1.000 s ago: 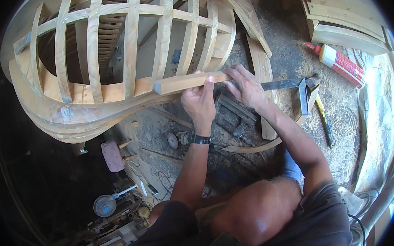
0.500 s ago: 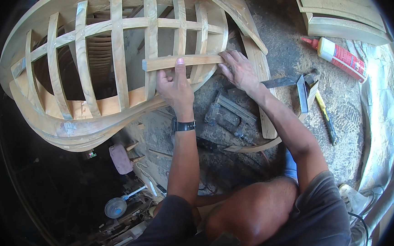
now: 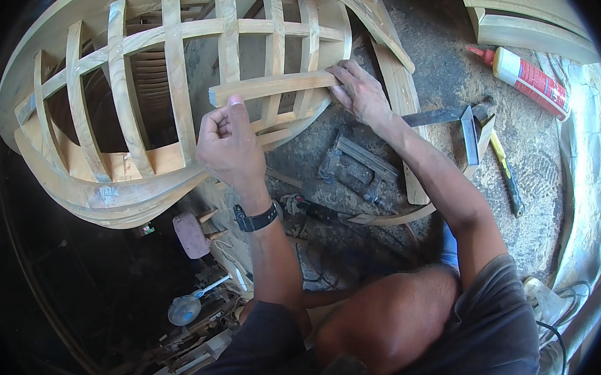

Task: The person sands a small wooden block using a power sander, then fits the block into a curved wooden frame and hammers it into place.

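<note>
The wooden strip [image 3: 280,86] is spanning the space in front of the ribs [image 3: 176,74] at the right portion of the curved wooden frame [image 3: 140,194]. Contact between strip and ribs is not being shown clearly.

The right hand [image 3: 359,90] is grasping the strip's right end, fingers over the top and thumb below. The left hand [image 3: 230,141] is holding its thumb against the lower edge near the left end, with the fingers curling underneath; whether they are gripping cannot be told.

Hazard 1: Slippage. The left end is probably depending on light thumb support. A weak hold there could let the strip swing about the right hand and knock a rib.

Hazard 2: Misalignment. The strip is sloping, its right end lying higher in view. Uneven support could be setting it askew to the slat [image 3: 200,29] crossing the ribs.

Hazard 3: Pinching. The right fingers are wrapping the strip close to the frame's edge; pressing inward could trap them.

Hazard 4: Dropping. The metal clamp [image 3: 369,157] and the angle grinder [image 3: 323,211] are lying on the dusty floor [image 3: 447,177] below; losing both holds could send the strip onto them and dent it.
</note>
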{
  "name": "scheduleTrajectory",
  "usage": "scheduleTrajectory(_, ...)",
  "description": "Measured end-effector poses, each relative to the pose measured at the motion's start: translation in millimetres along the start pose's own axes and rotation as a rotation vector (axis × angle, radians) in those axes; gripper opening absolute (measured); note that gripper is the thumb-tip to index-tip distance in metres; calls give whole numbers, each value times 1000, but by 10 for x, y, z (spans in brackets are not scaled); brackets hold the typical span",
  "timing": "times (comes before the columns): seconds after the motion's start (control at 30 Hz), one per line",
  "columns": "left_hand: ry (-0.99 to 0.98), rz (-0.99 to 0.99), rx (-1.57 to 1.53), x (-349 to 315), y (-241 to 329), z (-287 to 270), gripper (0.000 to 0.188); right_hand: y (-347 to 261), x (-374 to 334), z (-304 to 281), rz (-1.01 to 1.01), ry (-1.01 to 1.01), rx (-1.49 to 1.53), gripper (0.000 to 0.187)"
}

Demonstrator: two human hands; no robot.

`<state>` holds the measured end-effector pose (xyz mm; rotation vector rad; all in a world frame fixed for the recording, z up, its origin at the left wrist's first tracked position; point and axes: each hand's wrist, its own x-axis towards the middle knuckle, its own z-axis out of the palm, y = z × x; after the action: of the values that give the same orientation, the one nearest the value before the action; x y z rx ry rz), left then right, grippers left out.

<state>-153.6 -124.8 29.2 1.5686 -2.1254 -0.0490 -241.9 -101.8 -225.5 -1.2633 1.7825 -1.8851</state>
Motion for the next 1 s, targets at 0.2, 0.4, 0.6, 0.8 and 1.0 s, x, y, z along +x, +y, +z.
scheduleTrajectory(0.2, 123, 292, -127, 97, -269, 226, 49, -43, 0, 15, -7, 9, -21, 31)
scheduleTrajectory(0.4, -110, 195, -466, 255, -289, 204, 47, 24, 17, 28, -75, 44, -78, 29)
scheduleTrajectory(0.6, -48, 136, -482, 237, -270, 246, 41, 2, 44, 50, -90, 66, -63, 26)
scheduleTrajectory(0.8, -12, 148, -493, 230, -238, 297, 42, 38, 32, 51, -46, 43, -27, 26)
scheduleTrajectory(1.0, 13, 148, -471, 231, -278, 294, 40, 38, 3, 60, -30, 10, -23, 28)
